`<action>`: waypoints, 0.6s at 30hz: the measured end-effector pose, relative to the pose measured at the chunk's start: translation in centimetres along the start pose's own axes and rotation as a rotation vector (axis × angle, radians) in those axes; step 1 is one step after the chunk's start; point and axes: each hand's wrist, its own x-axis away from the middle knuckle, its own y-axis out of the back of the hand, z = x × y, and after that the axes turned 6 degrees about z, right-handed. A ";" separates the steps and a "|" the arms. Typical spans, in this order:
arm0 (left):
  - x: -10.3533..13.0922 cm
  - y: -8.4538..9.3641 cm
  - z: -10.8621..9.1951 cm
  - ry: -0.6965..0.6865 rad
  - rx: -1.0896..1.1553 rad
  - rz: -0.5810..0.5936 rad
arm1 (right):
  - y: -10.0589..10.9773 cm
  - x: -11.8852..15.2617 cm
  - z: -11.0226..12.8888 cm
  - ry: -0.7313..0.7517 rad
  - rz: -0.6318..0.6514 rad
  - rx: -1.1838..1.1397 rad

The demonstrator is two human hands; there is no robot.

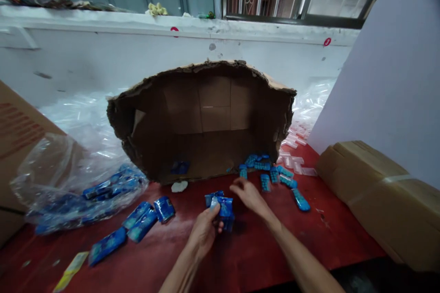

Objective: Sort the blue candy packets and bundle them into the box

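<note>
My left hand (205, 231) is closed around several blue packets (225, 208) above the red table, thumb on top. Just right of them, my right hand (249, 194) has its fingers bent together near the front edge of the cardboard box; whether something small is between the fingertips cannot be made out. Beyond my right hand, small blue blister-like packs (265, 182) lie at the box's right front edge. Several blue pouches (142, 225) rest on the table to the left of my left hand.
A torn-open cardboard box (215, 146) faces me in the middle. At left, a clear plastic bag (51, 165) holds blue packets; a yellow strip (71, 271) lies in front. A taped brown carton (385, 197) sits at right. Clear plastic pieces (295, 162) lie behind the packs.
</note>
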 end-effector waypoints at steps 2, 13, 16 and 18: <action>0.3 0.0 0.0 0.030 0.035 -0.005 | 0.6 -2.1 0.1 -0.093 -0.105 0.063; 1.9 1.3 0.5 0.189 0.275 0.006 | 2.9 -5.2 -1.1 -0.272 0.010 -0.100; 1.7 1.1 0.7 0.200 0.305 -0.021 | 3.6 -2.1 -0.8 -0.174 0.103 -0.282; 1.5 0.7 0.7 0.217 0.314 -0.058 | 3.3 0.5 -0.3 -0.102 0.140 -0.404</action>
